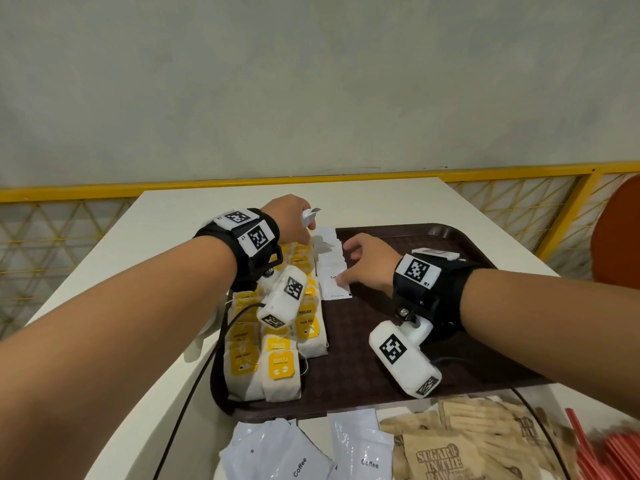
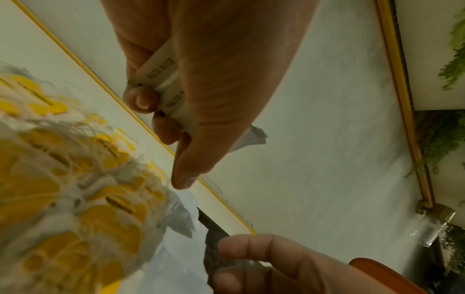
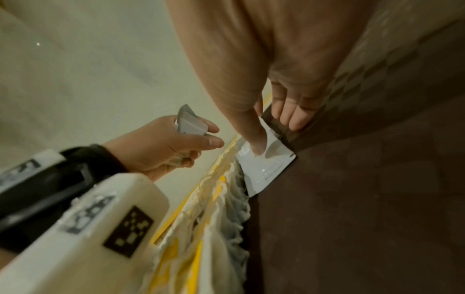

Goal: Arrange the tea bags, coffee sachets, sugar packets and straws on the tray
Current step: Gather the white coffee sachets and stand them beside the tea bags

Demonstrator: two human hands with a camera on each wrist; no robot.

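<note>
Tea bags [image 1: 277, 341] lying in 2 overlapping rows along the left side of the tray [image 1: 433, 237], presumably shingled so the yellow tags stay readable and the remaining tray floor stays free.

Right hand [image 1: 372, 263] resting on the coffee sachets on the tray [image 1: 332, 268], just right of the tea bags; thumb pressing the top sachet flat, other fingers extended and relaxed onto the tray floor at the far side. Judged as pinning and squaring the sachet against the tea-bag row.

Left hand [image 1: 291, 218] hovering above the far end of the tea bags, fingers [image 2: 141, 99] clenched round the held sachets [image 2: 161, 79], seemingly 2 or more, kept clear of the tray as stock for the next placements.

Loose coffee sachets [image 1: 277, 452], sugar packets [image 1: 440, 459] and red straws [image 1: 602, 452] lying on the counter [image 1: 166, 209] near the tray's near edge, not yet arranged.

Task judged under halfway: tea bags done, coffee row barely begun.
</note>
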